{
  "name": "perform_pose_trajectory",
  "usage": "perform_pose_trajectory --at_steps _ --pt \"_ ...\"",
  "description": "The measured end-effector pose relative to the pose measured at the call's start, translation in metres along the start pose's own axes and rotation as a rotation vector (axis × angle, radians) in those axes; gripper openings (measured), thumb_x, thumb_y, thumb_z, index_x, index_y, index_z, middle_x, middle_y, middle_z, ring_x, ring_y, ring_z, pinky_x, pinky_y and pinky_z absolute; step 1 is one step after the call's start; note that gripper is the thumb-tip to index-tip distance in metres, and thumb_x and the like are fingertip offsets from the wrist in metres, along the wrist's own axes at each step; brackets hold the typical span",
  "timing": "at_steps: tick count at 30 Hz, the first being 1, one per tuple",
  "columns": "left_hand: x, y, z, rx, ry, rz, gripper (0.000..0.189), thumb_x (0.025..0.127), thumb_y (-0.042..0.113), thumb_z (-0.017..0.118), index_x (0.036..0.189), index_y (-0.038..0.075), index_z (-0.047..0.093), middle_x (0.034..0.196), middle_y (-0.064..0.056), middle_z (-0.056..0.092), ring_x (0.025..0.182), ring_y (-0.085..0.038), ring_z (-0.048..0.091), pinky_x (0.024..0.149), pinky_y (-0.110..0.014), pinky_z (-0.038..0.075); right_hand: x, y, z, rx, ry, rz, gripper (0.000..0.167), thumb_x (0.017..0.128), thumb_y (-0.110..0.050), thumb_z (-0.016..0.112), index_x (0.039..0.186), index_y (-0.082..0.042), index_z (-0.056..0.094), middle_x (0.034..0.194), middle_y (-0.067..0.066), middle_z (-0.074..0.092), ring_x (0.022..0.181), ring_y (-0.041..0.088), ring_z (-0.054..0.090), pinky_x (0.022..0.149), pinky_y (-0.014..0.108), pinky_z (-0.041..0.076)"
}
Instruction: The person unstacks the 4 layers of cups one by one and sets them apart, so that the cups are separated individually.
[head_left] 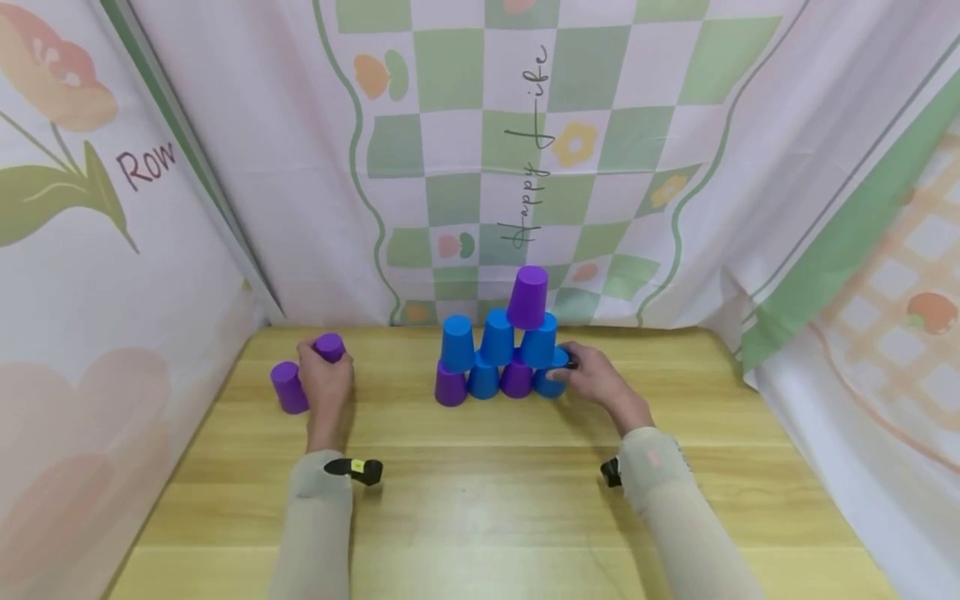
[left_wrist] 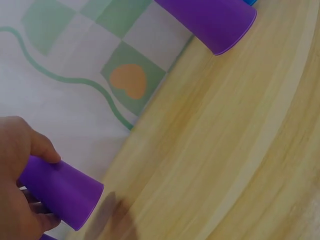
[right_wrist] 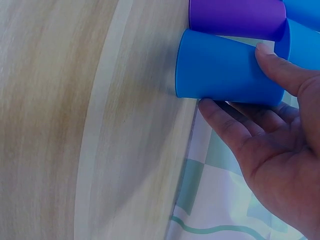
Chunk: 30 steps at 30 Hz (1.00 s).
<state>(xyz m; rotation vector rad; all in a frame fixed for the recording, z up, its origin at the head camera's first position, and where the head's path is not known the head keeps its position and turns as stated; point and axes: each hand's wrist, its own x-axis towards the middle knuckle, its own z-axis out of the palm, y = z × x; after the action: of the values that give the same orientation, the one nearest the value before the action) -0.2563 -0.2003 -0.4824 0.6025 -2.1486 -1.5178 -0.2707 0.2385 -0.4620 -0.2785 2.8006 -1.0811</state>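
Note:
In the head view a pyramid of upside-down cups stands on the table. Its bottom row alternates purple cup [head_left: 451,386] and blue cup, ending on the right in a blue cup [head_left: 550,379]. Three blue cups [head_left: 457,343] form the row above, and a purple cup [head_left: 528,297] tops the right two. My right hand [head_left: 600,379] holds that end blue cup, thumb on one side and fingers on the other. Off to the left, my left hand [head_left: 327,385] grips a purple cup [left_wrist: 65,194]. Beside it stands another purple cup [head_left: 288,388].
The wooden table [head_left: 472,500] meets a printed curtain [head_left: 457,142] right behind the pyramid. More fabric [head_left: 112,333] hangs along the left side and the right side. Bare wood lies between the left hand and the pyramid.

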Motion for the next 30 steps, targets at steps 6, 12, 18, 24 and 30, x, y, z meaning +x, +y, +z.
perform_pose_trajectory --at_steps 6,12,18,24,30 --pt "0.0015 -0.0018 0.0013 0.016 0.024 -0.013 0.061 0.090 -0.002 0.062 0.147 -0.001 0.041 0.148 -0.031 0.050 0.140 -0.050 0.047 0.124 -0.058 0.034 -0.0004 -0.0004 0.0007 0.008 -0.006 -0.005 0.055 0.101 -0.023 0.071 0.145 0.005 0.054 0.137 0.029 0.065 0.125 0.046 0.063 0.105 0.060 0.054" --pt "0.0015 -0.0054 0.0022 0.014 0.014 -0.024 0.064 0.091 -0.002 0.058 0.151 -0.002 0.037 0.151 -0.031 0.046 0.142 -0.050 0.045 0.125 -0.059 0.033 -0.0008 0.0008 0.0008 0.014 -0.001 -0.010 0.054 0.101 -0.023 0.071 0.145 0.005 0.054 0.137 0.029 0.065 0.125 0.046 0.063 0.106 0.060 0.054" --pt "0.0017 -0.0063 0.0036 0.044 0.031 -0.015 0.064 0.094 -0.001 0.058 0.153 -0.004 0.034 0.152 -0.034 0.043 0.143 -0.052 0.043 0.125 -0.059 0.032 -0.0025 -0.0003 0.0004 0.021 -0.002 -0.016 0.054 0.101 -0.022 0.071 0.144 0.005 0.054 0.136 0.029 0.065 0.124 0.046 0.064 0.104 0.060 0.055" --pt "0.0016 -0.0058 0.0048 0.048 0.040 -0.036 0.068 0.097 -0.001 0.059 0.158 -0.003 0.029 0.158 -0.033 0.039 0.146 -0.051 0.040 0.127 -0.057 0.029 -0.0029 -0.0006 0.0006 0.020 0.001 -0.008 0.053 0.101 -0.023 0.071 0.144 0.004 0.055 0.135 0.028 0.066 0.123 0.045 0.065 0.103 0.059 0.055" --pt "0.0006 -0.0066 0.0053 0.054 0.041 -0.036 0.069 0.097 0.000 0.058 0.159 -0.002 0.027 0.159 -0.033 0.037 0.147 -0.051 0.039 0.128 -0.057 0.029 -0.0020 0.0009 0.0019 0.016 0.003 -0.011 0.053 0.101 -0.024 0.071 0.144 0.004 0.056 0.135 0.027 0.066 0.123 0.045 0.064 0.103 0.060 0.055"
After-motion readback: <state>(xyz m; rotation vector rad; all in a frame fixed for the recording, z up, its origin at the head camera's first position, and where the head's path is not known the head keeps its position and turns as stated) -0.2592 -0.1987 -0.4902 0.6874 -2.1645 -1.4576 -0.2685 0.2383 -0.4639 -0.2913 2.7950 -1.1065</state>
